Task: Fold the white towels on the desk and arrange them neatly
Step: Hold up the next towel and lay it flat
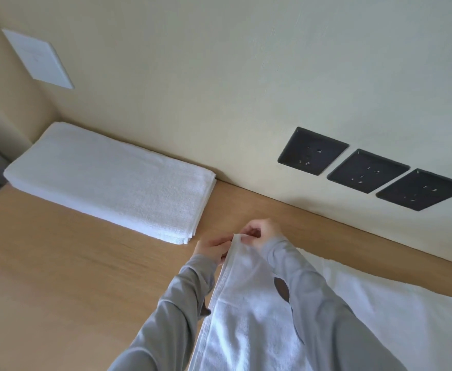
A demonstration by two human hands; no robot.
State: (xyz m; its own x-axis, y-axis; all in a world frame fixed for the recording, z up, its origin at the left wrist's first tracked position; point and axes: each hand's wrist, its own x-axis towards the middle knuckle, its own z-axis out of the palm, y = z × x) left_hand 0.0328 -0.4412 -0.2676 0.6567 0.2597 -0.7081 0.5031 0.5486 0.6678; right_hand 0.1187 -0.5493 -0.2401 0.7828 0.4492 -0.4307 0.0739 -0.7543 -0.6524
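Holding entry: towel [246, 303], lifted above desk [59, 277], one corner pinched by my left hand [211, 249] and right hand [259, 234], close together. Folded stack [107, 183]: rear left, against wall [246, 76]. Step, I judge: locating corners. Next calls for sliding hands apart along hem.

- Soft, even, fairly bright light; source out of view.
- Cooler, paler wall [246, 62] at right, warmer and dimmer toward the left corner.
- Faint, soft-edged shadows on the surface [59, 263] beside the folded towel stack [107, 180].
- Washed-out held towel [246, 311], weave barely readable.
- Tiny glints on the dark sockets [366, 170].
- Wide-angle tilt, straight lines bowed near the edges; slightly soft detail throughout.
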